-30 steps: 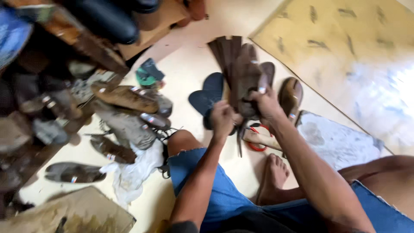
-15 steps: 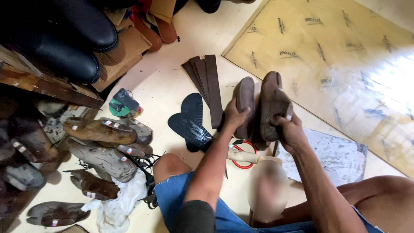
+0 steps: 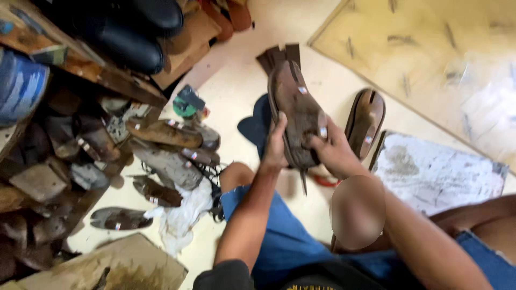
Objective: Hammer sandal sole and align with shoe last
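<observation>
Above your knees, over the pale floor (image 3: 333, 80), you grip a brown wooden shoe last (image 3: 296, 110) in both hands: your left hand (image 3: 275, 146) clasps its near left edge, your right hand (image 3: 334, 151) wraps its near right side. Just beside it to the right, a second last (image 3: 365, 119) lies on the floor. Along the floor's left edge, more lasts (image 3: 164, 133) crowd beside a white rag (image 3: 183, 217).

The pale floor (image 3: 333, 91) carries wooden shoe lasts (image 3: 166, 134), dark soles (image 3: 252, 126) and a white rag (image 3: 183, 215).
</observation>
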